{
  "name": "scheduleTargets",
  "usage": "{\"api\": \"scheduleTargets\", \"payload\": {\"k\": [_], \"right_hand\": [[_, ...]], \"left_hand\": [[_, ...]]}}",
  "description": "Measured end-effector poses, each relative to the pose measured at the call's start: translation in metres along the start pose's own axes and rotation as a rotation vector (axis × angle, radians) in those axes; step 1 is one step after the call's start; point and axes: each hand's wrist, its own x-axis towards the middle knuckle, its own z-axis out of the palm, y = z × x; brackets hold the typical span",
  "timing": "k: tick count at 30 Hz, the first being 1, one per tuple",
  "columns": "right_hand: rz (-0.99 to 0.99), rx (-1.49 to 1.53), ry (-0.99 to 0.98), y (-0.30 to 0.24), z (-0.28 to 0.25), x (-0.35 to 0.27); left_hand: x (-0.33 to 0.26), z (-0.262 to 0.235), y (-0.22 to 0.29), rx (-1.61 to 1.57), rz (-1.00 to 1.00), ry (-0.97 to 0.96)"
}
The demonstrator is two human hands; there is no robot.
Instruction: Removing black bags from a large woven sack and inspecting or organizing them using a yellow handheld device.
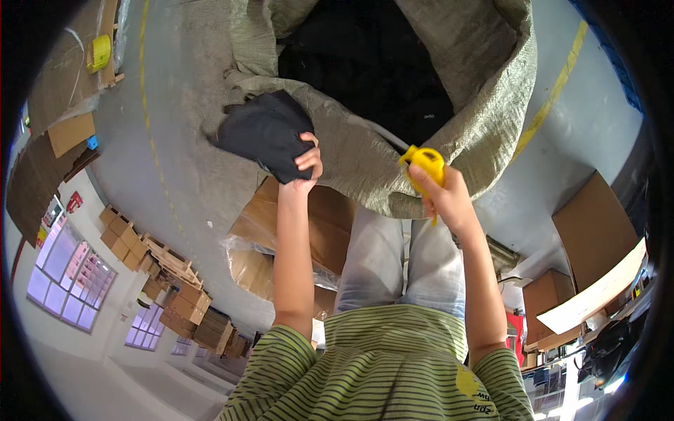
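Black cloth [256,133] is held up L of centre, by the near-left edge of a big grey-beige sack [491,119]; whether the sack is touched by it can't be told. It is bunched at its lower R corner by the left grip [307,165], w/ fingers curled round the fabric, and the rest is spread out to the upper L in loose folds.

A yellow tool [428,168] is held by the right grip [449,200], w/ the fingers wrapped round its looped handle. Its thin rod [386,133] is pointed up & L, across the near rim of the sack (exact type of tool unclear, btw). The two grips are kept well apart, w/ part of the sack's near side seen between them.

The sack is folded back round its rim, & dark stuff [358,63] is seen inside; separate pcs. can't be made out. Brown cardboard [326,221] is seen below the sack, beside the legs. Grey jeans [435,259] & a green striped shirt [379,351] are worn.

The grey floor [189,175] is marked w/ yellow lines [554,91] on both sides. A yellow roll [100,54] is seen at upper L; cardboard boxes [186,305] are stacked farther off at lower L, near windows [70,274]. More cardboard [597,231] is propped at R.
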Motion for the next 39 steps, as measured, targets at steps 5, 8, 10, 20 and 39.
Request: {"api": "scheduleTargets", "payload": {"k": [5,8,10,20,39], "right_hand": [[-0.028,0.181,0.137,0.012,-0.007,0.01],[0.015,0.084,-0.064,0.018,-0.012,0.011],[0.111,0.039,-0.1,0.018,-0.018,0.001],[0.155,0.047,-0.207,0.027,-0.019,0.0],[0.091,0.321,-0.12,0.052,-0.064,-0.025]], "left_hand": [[-0.028,0.003,0.008,0.534,-0.48,-0.229],[-0.08,0.019,0.005,2.115,-0.048,0.651],[-0.124,0.045,-0.013,2.241,-0.283,0.857],[-0.42,-0.002,0.005,2.218,-0.752,1.699],[0.2,-0.075,-0.089,2.109,-0.058,0.703]]}}
